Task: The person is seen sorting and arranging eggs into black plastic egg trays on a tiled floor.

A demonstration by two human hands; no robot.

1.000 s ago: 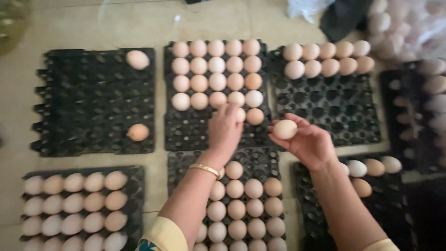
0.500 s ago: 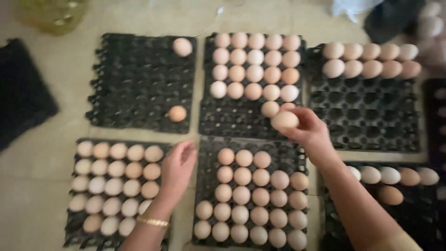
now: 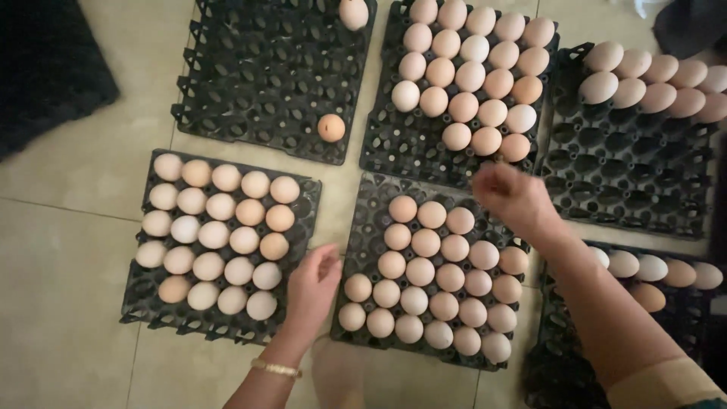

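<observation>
Between the two hands lies a black egg tray [image 3: 373, 198] on the tiled floor [image 3: 68, 250], nearly filled with pale brown eggs [image 3: 433, 273]. The left hand [image 3: 312, 286] rests at that tray's left edge, in the gap beside a second, almost full tray [image 3: 304, 220]; its fingers are loosely curled and hold nothing that can be seen. A gold bangle [image 3: 276, 369] circles its wrist. The right hand [image 3: 511, 198] hovers over the far right corner of the middle tray, just below the nearest eggs of the tray beyond it [image 3: 394, 155]. It is blurred, with fingers drawn together, and whether it pinches an egg cannot be told. Beyond the left hand sits a nearly bare tray [image 3: 250, 98] carrying a single orange-brown egg [image 3: 331, 127] near its close edge and a pale one [image 3: 354, 13] at its far edge. Right of the right hand, another tray [image 3: 628, 182] bears one row of eggs along its far side, and a further tray [image 3: 674, 303] by the right forearm shows a few eggs.
</observation>
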